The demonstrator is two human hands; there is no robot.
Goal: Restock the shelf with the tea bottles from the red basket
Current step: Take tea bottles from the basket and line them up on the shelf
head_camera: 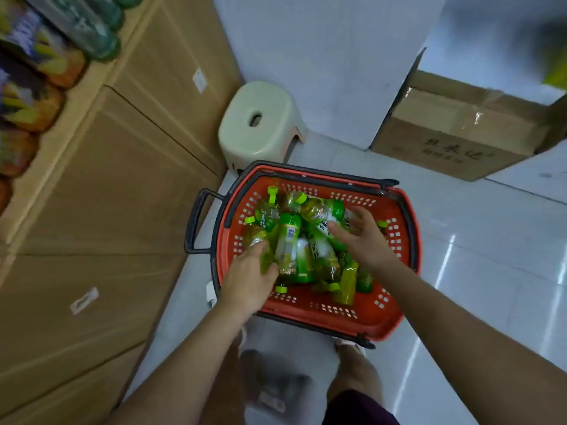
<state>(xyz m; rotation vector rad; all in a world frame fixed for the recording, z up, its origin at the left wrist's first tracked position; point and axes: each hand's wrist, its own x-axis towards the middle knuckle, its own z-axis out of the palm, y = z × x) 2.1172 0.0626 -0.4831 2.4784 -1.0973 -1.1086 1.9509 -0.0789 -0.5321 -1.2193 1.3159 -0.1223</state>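
On floor: red basket point(322, 314), tea bottles point(294, 250) heaped inside. At pile's left, left hand point(248, 274) reaches down, fingers curled round leftmost bottle point(257, 236). Opposite, right hand point(365, 240) palm-down, fingers spread, resting on pile.

Bare forearms point(184, 363) and knees point(356, 372); dark maroon shorts point(359, 407) at right thigh; pale footwear point(349, 343), blurred, glimpsed below.

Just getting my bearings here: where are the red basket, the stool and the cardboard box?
red basket point(306, 314), head view, on its near perforated wall.
plastic stool point(270, 99), head view, on its seat top.
cardboard box point(445, 111), head view, on its taped top.
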